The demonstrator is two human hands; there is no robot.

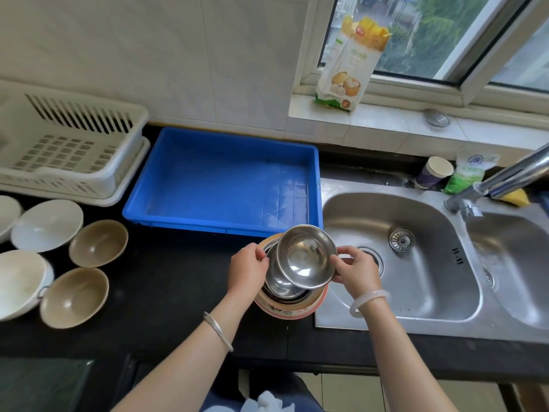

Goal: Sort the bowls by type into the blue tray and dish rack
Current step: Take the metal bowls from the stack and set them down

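A small steel bowl [306, 257] is tilted above a stack of steel bowls [280, 285] that sits inside a patterned orange-rimmed bowl [289, 307] at the counter's edge by the sink. My right hand [356, 270] pinches the tilted bowl's right rim. My left hand [248, 269] grips the left rim of the steel bowl beneath it. The blue tray [166, 188] lies empty just behind. The white dish rack [118, 173] stands empty at the far left. Two tan bowls [98, 242] [74, 297] and white bowls [47, 224] [17, 281] rest on the counter at the left.
A double steel sink [430, 292] with its faucet [505, 179] lies to the right. A paper cup [435, 172], a green bag [468, 173] and a yellow sponge [517, 197] sit behind it. A flour packet [350, 60] leans on the windowsill. The counter is black.
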